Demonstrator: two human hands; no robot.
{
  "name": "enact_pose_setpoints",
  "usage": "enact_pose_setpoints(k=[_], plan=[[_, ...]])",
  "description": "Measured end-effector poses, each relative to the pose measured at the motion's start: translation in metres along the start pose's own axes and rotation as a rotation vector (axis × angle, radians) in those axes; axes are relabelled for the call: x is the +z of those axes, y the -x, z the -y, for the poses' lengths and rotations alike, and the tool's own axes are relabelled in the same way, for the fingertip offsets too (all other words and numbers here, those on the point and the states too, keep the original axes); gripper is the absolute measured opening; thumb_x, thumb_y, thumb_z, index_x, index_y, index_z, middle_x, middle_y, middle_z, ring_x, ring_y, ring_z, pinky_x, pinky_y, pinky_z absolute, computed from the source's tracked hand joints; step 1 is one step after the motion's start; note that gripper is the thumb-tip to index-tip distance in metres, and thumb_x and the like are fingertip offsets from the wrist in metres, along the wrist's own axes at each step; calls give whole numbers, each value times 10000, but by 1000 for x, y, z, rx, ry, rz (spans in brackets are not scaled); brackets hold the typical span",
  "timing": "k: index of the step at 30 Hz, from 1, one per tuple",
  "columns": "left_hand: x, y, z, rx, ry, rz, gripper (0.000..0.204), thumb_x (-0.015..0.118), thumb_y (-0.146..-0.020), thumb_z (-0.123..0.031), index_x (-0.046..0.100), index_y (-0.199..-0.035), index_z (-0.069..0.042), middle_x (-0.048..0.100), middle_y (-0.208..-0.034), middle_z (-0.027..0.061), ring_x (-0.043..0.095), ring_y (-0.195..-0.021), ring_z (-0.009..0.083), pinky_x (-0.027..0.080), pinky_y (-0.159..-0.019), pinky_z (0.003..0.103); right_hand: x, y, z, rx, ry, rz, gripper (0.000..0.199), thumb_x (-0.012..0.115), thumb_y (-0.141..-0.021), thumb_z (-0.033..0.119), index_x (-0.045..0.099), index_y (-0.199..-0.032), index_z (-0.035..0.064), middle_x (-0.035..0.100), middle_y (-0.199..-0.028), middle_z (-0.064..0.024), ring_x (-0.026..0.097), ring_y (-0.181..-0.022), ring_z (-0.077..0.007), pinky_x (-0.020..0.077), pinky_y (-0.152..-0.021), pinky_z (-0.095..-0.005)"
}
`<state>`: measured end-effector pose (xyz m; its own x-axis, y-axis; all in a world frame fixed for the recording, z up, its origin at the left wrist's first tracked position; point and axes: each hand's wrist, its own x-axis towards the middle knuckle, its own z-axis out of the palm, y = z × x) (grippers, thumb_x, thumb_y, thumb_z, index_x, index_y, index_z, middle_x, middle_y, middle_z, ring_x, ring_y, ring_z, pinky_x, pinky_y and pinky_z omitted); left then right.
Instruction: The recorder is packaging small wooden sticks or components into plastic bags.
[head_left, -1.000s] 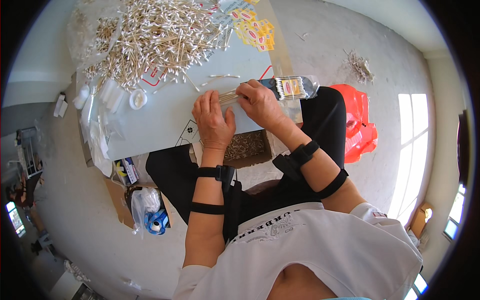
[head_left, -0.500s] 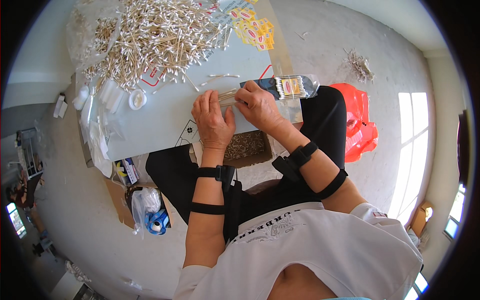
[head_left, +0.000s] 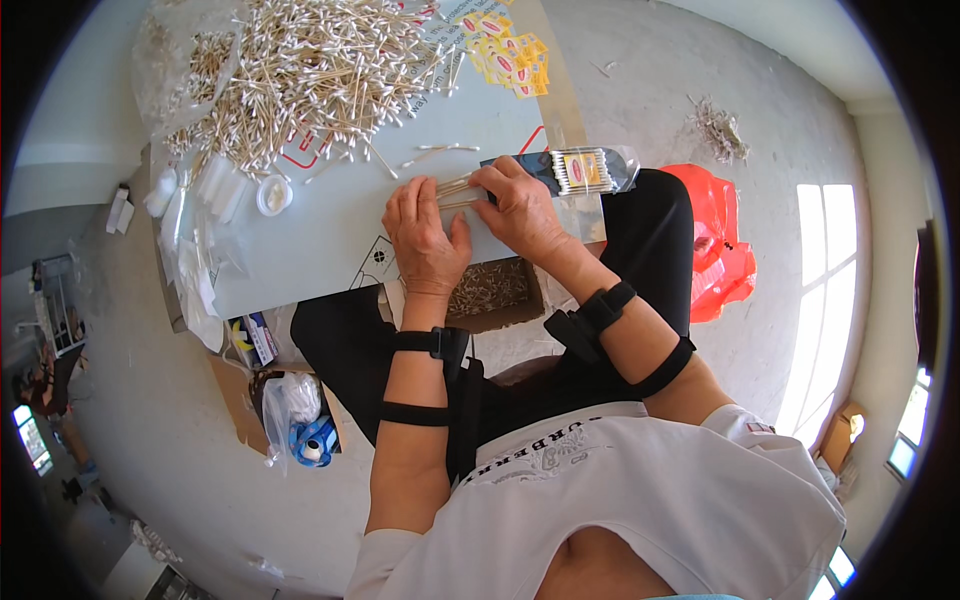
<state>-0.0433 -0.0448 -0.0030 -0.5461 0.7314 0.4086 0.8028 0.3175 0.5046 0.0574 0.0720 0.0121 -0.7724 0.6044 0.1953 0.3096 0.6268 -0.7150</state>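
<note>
Several cotton swabs (head_left: 456, 190) lie side by side between my two hands, low over the table's near part. My left hand (head_left: 428, 242) has its fingers curled round their left ends. At the right ends, my right hand (head_left: 522, 212) pinches with thumb and fingers; the tips are hidden under both hands. Just right of that hand, a clear bag holding a row of swabs and a yellow card (head_left: 582, 172) rests on a dark strip at the table edge. Loose swabs (head_left: 440, 150) lie beyond my hands, in front of a big swab heap (head_left: 320, 85).
Yellow cards (head_left: 508, 62) are spread at the table's far right. A small round white tub (head_left: 274, 197) and clear plastic bags stand at the left. Below the table edge sits a cardboard box of swabs (head_left: 495, 292). A red plastic bag (head_left: 715, 250) lies on the floor at right.
My right hand has shifted slightly, its fingers now further up over the swabs' right ends. The left hand has barely moved.
</note>
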Motion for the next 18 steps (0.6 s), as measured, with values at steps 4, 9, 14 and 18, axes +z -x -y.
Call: enact_pose_setpoints(k=[4,9,14,18], plan=[[0,0,0,2,3,0,543,699,-688,-106,542,-1193,22,532,-1227,153,475,-1168,351,369,-997,464,0,-1,0,-9,39,8,242,697,-727,82,636,-962,74,584,-920,-129,630,-809,-345,520,-703,-426],[1,0,0,-9,-3,4,538,701,-688,-109,545,-1187,17,534,-1224,151,478,-1162,349,369,-997,463,2,1,-1,-32,23,-33,225,705,-730,61,663,-950,76,579,-888,-107,626,-778,-324,517,-672,-395],[1,0,1,-1,0,-3,537,704,-688,-111,545,-1186,13,535,-1226,149,479,-1161,348,367,-997,465,5,2,-4,-67,8,-45,181,689,-733,86,638,-906,75,576,-889,-113,625,-769,-329,517,-653,-414],[1,1,1,-7,4,-3,548,713,-680,-110,545,-1190,6,537,-1227,147,480,-1160,347,366,-998,466,5,3,-4,-54,35,8,162,705,-731,69,644,-881,70,573,-870,-102,625,-746,-316,516,-652,-394]])
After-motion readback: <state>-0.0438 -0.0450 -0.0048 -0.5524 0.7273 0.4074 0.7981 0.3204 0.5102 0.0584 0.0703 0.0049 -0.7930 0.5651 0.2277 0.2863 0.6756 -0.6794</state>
